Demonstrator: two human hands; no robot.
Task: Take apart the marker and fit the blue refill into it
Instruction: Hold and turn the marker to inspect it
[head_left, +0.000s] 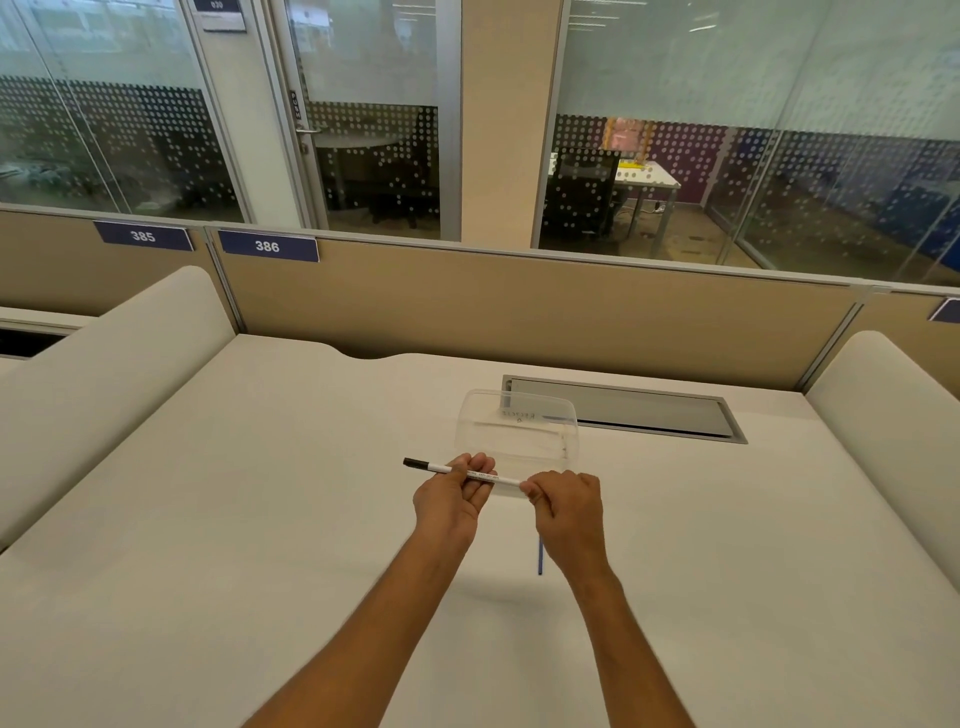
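Observation:
A white marker (439, 468) with a black cap at its left end is held level above the white desk (260, 493). My left hand (453, 496) grips the barrel near its middle, fingers curled round it. My right hand (567, 512) pinches the marker's right end, which is hidden inside its fingers. A thin blue refill (540, 558) lies on the desk below my right hand, partly hidden by it.
A clear plastic container (517, 431) with a handwritten label stands just behind the hands. A grey cable hatch (634, 410) is set into the desk at the back right. Beige partitions bound the desk behind and at both sides.

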